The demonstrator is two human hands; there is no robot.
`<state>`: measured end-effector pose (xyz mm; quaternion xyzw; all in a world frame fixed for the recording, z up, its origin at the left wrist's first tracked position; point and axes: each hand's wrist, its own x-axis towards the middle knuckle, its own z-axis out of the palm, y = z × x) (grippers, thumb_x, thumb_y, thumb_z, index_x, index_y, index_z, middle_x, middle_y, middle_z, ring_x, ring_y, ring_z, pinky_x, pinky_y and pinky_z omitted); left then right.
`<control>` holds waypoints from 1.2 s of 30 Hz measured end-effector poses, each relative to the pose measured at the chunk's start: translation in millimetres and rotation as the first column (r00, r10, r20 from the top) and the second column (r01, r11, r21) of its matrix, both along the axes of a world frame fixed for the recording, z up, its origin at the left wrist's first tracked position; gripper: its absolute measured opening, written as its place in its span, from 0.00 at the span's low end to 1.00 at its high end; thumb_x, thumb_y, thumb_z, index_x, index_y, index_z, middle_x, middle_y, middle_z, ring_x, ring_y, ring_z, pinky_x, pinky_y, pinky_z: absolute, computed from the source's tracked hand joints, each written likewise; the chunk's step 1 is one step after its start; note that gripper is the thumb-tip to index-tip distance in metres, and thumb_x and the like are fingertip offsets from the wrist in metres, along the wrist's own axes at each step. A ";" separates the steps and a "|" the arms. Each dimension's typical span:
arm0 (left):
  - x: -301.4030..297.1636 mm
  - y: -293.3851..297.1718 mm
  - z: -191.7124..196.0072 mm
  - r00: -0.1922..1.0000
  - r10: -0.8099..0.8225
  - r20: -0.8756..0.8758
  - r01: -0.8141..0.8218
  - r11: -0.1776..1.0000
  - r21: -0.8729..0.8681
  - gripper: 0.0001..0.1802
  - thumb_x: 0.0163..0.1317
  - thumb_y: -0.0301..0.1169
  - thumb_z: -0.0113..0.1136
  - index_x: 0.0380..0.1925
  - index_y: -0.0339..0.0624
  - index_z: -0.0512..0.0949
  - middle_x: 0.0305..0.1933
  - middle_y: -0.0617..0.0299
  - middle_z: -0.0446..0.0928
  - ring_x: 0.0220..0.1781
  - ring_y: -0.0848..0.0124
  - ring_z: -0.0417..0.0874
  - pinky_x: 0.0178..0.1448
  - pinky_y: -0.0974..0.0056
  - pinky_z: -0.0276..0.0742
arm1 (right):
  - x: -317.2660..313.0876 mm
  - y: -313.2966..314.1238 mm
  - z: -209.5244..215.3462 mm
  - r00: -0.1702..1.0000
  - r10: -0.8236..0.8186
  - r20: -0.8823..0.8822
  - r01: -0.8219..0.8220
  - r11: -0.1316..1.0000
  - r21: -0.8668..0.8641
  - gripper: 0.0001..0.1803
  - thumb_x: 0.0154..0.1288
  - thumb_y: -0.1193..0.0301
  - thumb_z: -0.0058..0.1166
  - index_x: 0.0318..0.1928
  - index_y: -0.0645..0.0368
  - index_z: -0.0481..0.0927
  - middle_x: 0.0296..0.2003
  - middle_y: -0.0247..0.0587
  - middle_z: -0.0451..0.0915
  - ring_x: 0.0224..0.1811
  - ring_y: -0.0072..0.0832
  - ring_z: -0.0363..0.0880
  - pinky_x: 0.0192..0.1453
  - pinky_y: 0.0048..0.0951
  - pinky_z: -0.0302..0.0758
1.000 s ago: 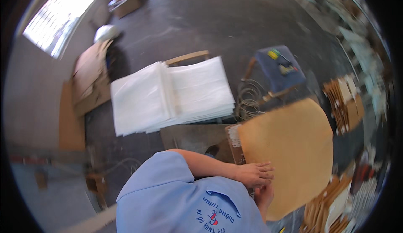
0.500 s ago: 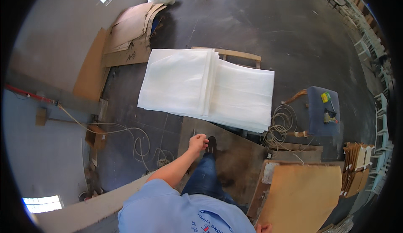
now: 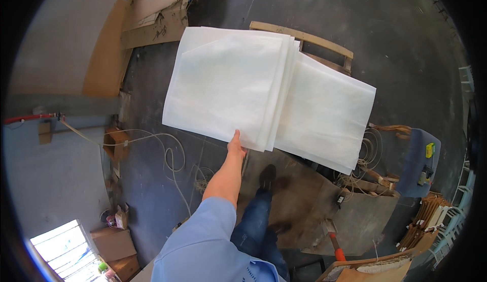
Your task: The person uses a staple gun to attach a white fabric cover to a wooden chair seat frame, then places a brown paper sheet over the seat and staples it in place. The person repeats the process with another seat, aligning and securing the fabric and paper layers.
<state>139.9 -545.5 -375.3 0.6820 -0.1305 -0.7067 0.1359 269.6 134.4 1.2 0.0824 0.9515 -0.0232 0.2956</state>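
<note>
Can count two overlapping stacks of white sheets [image 3: 228, 89], mid-view. See left hand [image 3: 235, 147] at left stack's near edge with thumb on top, other fingers mostly hidden; cannot tell opening or grip. Can't see right hand. Counting outward: one wooden frame [image 3: 304, 34] behind, partly covered; one blue-seated chair [image 3: 413, 173] right, with coiled cords [image 3: 374, 145] between; one looped hose [image 3: 165, 157] left; one red-handled tool [image 3: 335, 244] nearer.

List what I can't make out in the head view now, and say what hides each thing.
All in the head view:
Left hand: most fingers hidden by the hand itself and the edge of the white sheets; grip unclear.
Right hand: outside the picture.
Wooden frame: mostly covered by the sheets.
Tan panel: cut off by the lower edge.
Dark item on the blue seat: too small to identify.
</note>
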 end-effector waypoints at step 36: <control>-48.3 -182.2 148.4 0.917 -0.029 -0.398 -0.115 0.935 -0.335 0.26 0.75 0.40 0.51 0.66 0.38 0.78 0.67 0.51 0.83 0.71 0.54 0.82 0.78 0.44 0.76 | 30.8 15.9 45.9 0.989 0.121 0.085 -0.129 0.987 0.098 0.16 0.68 0.63 0.69 0.44 0.61 0.79 0.37 0.58 0.82 0.41 0.57 0.80 0.49 0.52 0.78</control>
